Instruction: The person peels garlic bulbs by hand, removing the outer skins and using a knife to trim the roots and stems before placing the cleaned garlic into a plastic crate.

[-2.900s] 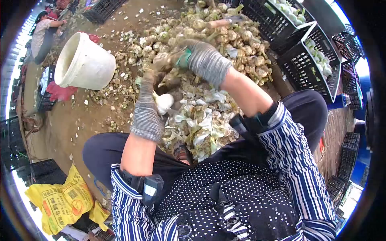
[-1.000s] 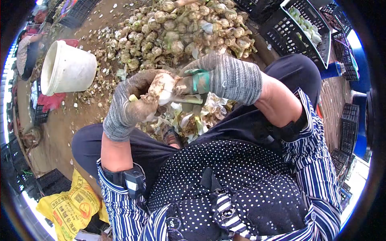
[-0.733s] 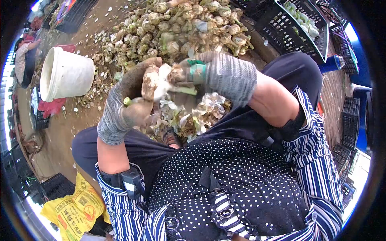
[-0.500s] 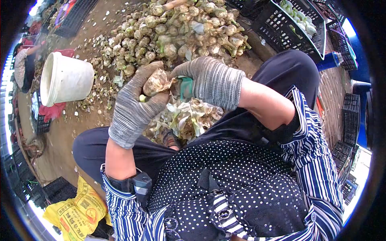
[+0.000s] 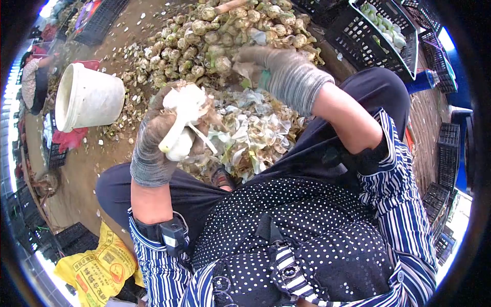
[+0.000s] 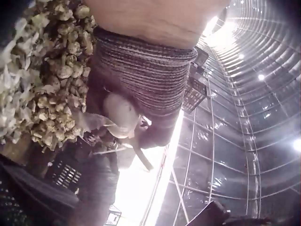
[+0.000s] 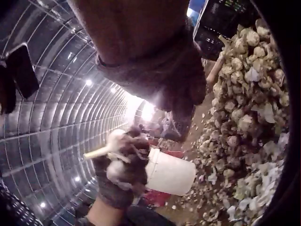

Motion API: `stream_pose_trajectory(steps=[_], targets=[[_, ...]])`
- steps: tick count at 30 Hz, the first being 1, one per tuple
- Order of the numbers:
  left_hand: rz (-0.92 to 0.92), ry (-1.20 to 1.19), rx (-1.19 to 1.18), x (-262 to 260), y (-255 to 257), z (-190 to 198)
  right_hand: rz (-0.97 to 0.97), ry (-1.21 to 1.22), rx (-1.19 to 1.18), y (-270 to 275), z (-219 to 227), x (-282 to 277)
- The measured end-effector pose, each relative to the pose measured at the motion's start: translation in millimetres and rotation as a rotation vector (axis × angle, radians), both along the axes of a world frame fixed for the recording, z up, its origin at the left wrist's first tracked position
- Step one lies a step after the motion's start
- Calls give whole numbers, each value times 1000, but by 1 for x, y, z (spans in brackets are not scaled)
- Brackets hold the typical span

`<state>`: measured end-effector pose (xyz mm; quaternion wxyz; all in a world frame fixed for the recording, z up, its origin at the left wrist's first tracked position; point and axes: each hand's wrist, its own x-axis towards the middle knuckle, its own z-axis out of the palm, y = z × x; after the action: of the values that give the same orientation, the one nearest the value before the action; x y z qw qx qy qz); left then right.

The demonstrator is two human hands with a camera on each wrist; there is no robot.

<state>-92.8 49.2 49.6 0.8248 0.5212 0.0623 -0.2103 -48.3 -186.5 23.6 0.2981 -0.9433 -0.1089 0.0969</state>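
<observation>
Two pale garlic bulbs, an upper one [image 5: 186, 100] with a cut stem and a lower one [image 5: 180, 148], are gripped in the gloved left hand [image 5: 152, 148]. The left wrist view shows a bulb [image 6: 121, 115] against the left glove [image 6: 141, 75]; the right wrist view shows both bulbs [image 7: 117, 172] too. Apart from them, to the right, the gloved right hand [image 5: 289, 74] is over the near edge of the garlic pile [image 5: 204, 38]. Its fingers reach out, blurred, with green tape at one of them; thin skin seems to hang by them. Loose skins [image 5: 250, 128] lie below.
A white bucket [image 5: 97, 97] lies tilted at the left. Black crates, one with pale bulbs [image 5: 388, 30], stand at the upper right. A yellow sack [image 5: 99, 266] is at the lower left. Another person [image 5: 33, 84] sits at the far left.
The hands have parted: the right hand has moved up and right, away from the bulb. The left hand has turned, and two whitish bulbs now show in it where a brownish one showed.
</observation>
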Motion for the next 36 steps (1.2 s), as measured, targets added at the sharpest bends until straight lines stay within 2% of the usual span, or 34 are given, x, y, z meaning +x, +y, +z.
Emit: stream_pose_trajectory(steps=[2, 4, 5, 7, 8, 10, 11, 15, 18, 19, 22, 26, 28, 29, 30, 32, 36], targets=[[-159, -14, -175, 3, 7, 3, 225, -215, 30, 2, 3, -13], [-103, -37, -126, 2, 8, -2, 366, -72, 196, 2, 1, -14], [-67, 18, -93, 1, 9, -3, 364, -70, 197, 7, 10, -16], [-67, 58, -40, 5, 9, -5, 255, 332, -182, 22, 38, -19], [-66, 56, -39, 5, 10, -5, 256, 330, -181, 21, 35, -23], [-83, 107, -40, 4, 14, -6, 176, -264, 118, 22, 26, -30], [-20, 132, -40, 5, 10, -6, 161, -354, 188, 22, 28, -30], [-27, 24, 117, 2, 3, -16, 199, -536, 252, 32, 31, -31], [-7, 83, 39, 4, -3, -23, 233, -545, 165, 34, 38, -33], [22, 125, -117, 3, -6, -20, 219, -576, 185, 35, 37, -32], [61, 10, -37, 3, -21, -8, 143, -534, 195, 38, 33, -31], [33, -12, 9, 5, -27, -5, 115, -577, 205, 36, 32, -31], [310, 106, -45, 6, -36, -3, 213, -510, 158, 34, 35, -33], [227, 149, -113, 6, -30, 1, 223, -535, 95, 34, 35, -35], [227, 145, -113, 7, -23, -2, 223, -539, 95, 35, 33, -36], [93, 133, -119, 9, -14, -9, 212, -572, 21, 34, 28, -35], [70, 135, -94, 8, -9, -11, 265, -427, -10, 32, 37, -35]])
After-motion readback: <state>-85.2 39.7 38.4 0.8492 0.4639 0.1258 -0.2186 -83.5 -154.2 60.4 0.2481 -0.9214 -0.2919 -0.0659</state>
